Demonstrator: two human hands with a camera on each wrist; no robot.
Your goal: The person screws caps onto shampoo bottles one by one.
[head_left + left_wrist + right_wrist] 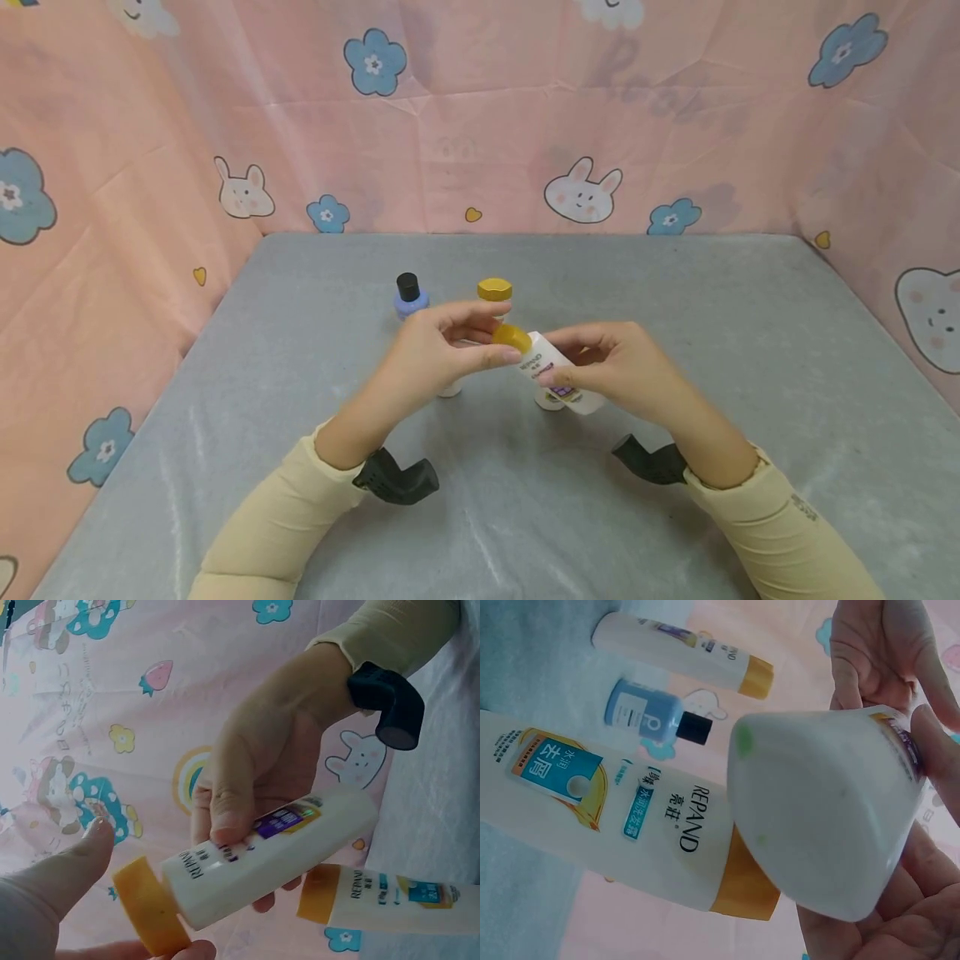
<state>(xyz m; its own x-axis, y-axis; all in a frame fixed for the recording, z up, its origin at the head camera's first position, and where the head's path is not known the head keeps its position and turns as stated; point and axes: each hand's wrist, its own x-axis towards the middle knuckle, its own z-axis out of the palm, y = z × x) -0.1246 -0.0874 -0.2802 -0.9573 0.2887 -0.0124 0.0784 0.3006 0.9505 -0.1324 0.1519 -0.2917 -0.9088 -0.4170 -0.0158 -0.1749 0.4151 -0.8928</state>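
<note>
My right hand [618, 367] grips a white shampoo bottle [562, 379] marked REPAND, thumb over its purple label. The bottle is tilted, its gold cap [150, 907] pointing toward my left hand [450, 342]. Fingertips of the left hand touch the cap from the far side, while its thumb [94, 836] stands apart from it in the left wrist view. In that view the cap sits askew against the bottle's end. The bottle's white base [817, 817] fills the middle of the right wrist view.
Behind the hands stand a blue bottle [411, 300] with a black cap and a white bottle with a gold cap [495, 289]. A teal-labelled REPAND bottle [615, 795] is close beside the held one. White bases show below both hands. A pink patterned curtain [450, 158] backs the grey table [487, 517].
</note>
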